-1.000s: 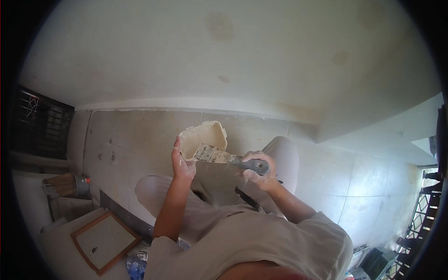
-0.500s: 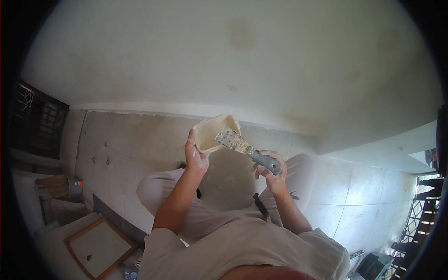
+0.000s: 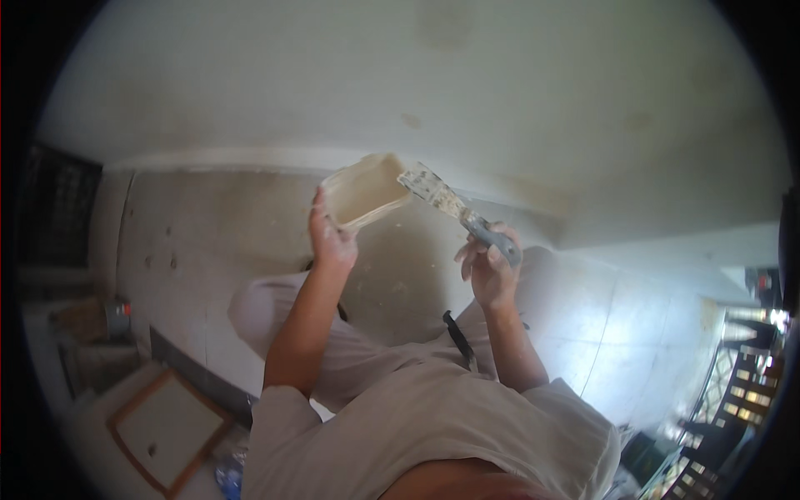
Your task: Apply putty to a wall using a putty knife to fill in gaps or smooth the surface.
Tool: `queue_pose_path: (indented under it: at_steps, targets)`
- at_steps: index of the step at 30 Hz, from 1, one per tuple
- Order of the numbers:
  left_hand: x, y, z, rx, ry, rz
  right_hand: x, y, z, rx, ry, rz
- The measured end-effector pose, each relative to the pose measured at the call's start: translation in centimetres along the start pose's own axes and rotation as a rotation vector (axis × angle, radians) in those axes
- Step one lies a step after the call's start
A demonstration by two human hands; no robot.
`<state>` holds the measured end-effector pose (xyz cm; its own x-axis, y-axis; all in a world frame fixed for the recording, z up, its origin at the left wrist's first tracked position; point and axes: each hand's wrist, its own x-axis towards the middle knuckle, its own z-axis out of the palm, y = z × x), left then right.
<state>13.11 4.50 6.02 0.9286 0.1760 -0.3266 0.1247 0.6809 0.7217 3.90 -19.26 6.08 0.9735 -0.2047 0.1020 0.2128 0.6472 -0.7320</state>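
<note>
My left hand [image 3: 332, 237] grips the near left side of a cream plastic tub [image 3: 371, 218], which is tilted so its inside faces me. Pale paste coats the tub's walls and rim. In my right hand [image 3: 493, 271] is a putty knife [image 3: 442, 198] with a grey handle, my fingers wrapped round it. Its blade, crusted with pale and dark filler, points up and left. The blade's tip lies just right of the tub's rim; whether it touches cannot be made out.
A pale wall [image 3: 275, 83] with brownish patches rises ahead, meeting the tiled floor [image 3: 208, 225]. At lower left lies a wood-framed board [image 3: 171, 429], with a grey bucket [image 3: 118, 319] beyond it. A dark slatted gate [image 3: 742, 400] stands at the right.
Both hands have risen toward the wall with the tub and the putty knife. The blade, formerly over the tub's opening, is now outside its right rim. My view has shifted slightly.
</note>
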Motion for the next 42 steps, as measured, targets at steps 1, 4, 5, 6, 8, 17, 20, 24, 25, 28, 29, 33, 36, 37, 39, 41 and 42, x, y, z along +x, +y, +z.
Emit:
queue_pose_path:
  at_steps: [1, 4, 5, 6, 8, 17, 20, 24, 25, 28, 29, 33, 36, 37, 39, 41, 42]
  targets:
    - [0.3, -0.2, -0.9, 0.021, -0.062, 0.025, 0.3, -0.4, -0.5, 0.057, 0.003, 0.009]
    - [-0.2, 0.6, -1.6, 0.048, -0.052, 0.034, 1.5, -0.7, -1.8, 0.102, -0.010, -0.081]
    - [-0.4, 0.4, -1.2, 0.070, -0.051, 0.042, 1.7, -1.1, -2.3, 0.096, 0.004, -0.093]
    - [-0.4, 0.3, -1.0, 0.074, -0.078, 0.026, 1.8, -1.5, -2.7, 0.088, 0.021, -0.118]
    - [-0.4, 0.1, -0.5, 0.101, 0.042, 0.028, 2.0, -2.3, -3.2, 0.044, 0.084, -0.089]
    - [-0.8, -1.0, -0.8, 0.087, -0.013, -0.049, -0.6, -2.5, -1.0, -0.134, -0.085, 0.034]
    - [-0.9, -1.1, -0.5, 0.080, -0.002, -0.062, -0.9, -1.3, -0.1, -0.315, -0.183, 0.051]
    - [-1.2, -1.4, -0.7, 0.077, -0.007, -0.056, -0.9, -0.9, 0.1, -0.288, -0.273, 0.075]
    - [-1.3, -1.5, -0.8, 0.068, -0.052, -0.037, -0.8, -0.8, 0.1, -0.288, -0.278, 0.077]
    - [-1.7, -0.9, -0.6, 0.067, 0.038, -0.048, -0.4, -1.0, 0.4, -0.262, -0.220, 0.206]
    - [-1.7, -1.0, -0.9, 0.065, 0.041, -0.044, -0.2, -1.1, 0.5, -0.234, -0.199, 0.227]
    - [-1.7, -0.8, -1.6, 0.065, 0.068, -0.030, 0.5, -1.3, 0.5, -0.248, -0.152, 0.245]
    - [-2.0, -0.8, -2.0, 0.083, 0.037, -0.037, 0.5, -1.6, 0.2, -0.247, -0.145, 0.257]
    - [-2.0, -0.9, -2.2, 0.086, -0.001, -0.035, 0.7, -1.7, 0.2, -0.248, -0.142, 0.249]
    - [-2.4, -0.6, -1.7, 0.087, 0.009, -0.033, 0.8, -1.9, 0.5, -0.256, -0.154, 0.251]
    - [-2.8, -0.7, -1.7, 0.094, 0.017, -0.041, 0.6, -2.0, 0.6, -0.231, -0.147, 0.257]
    - [-2.9, -0.7, -2.0, 0.077, 0.015, -0.047, 0.7, -2.1, 0.7, -0.204, -0.163, 0.270]
